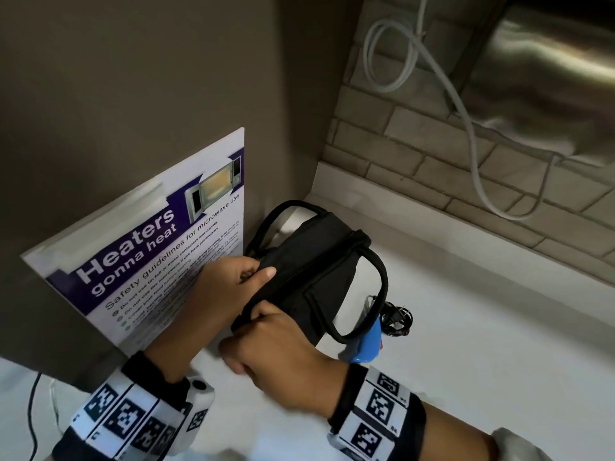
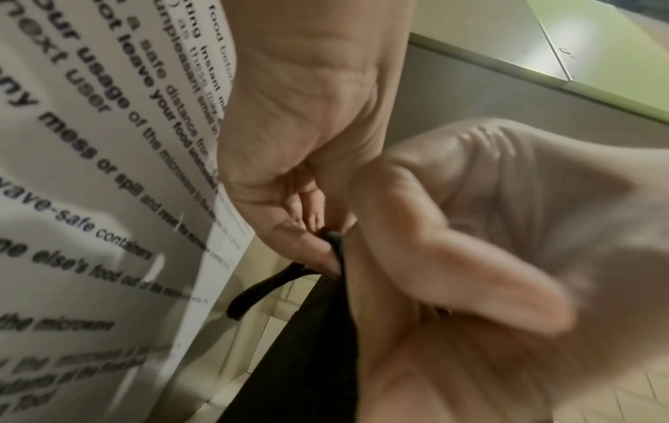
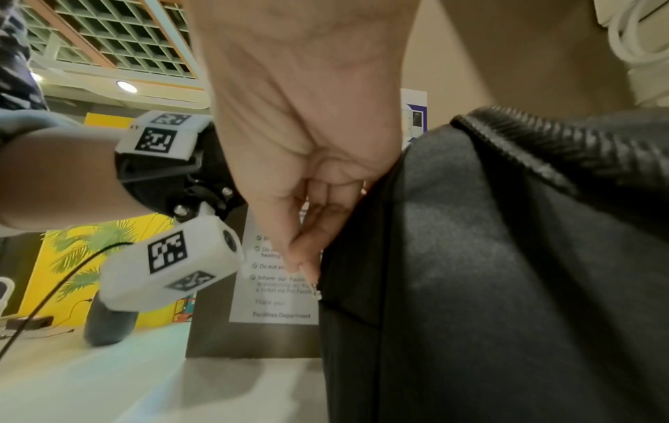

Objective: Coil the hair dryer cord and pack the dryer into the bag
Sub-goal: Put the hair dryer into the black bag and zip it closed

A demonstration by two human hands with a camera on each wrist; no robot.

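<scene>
A black bag with two loop handles stands on the white counter in the corner. My left hand pinches its top edge at the near left; the black fabric shows between the fingers in the left wrist view. My right hand grips the bag's near end, and its fingertips pinch the edge by a small metal zip pull. The blue hair dryer lies on the counter behind the bag's right side. Its black cord sits coiled beside it.
A microwave safety poster hangs on the brown wall just left of the bag. A white cable loops down the tiled back wall under a steel appliance. A thin black wire runs at the bottom left.
</scene>
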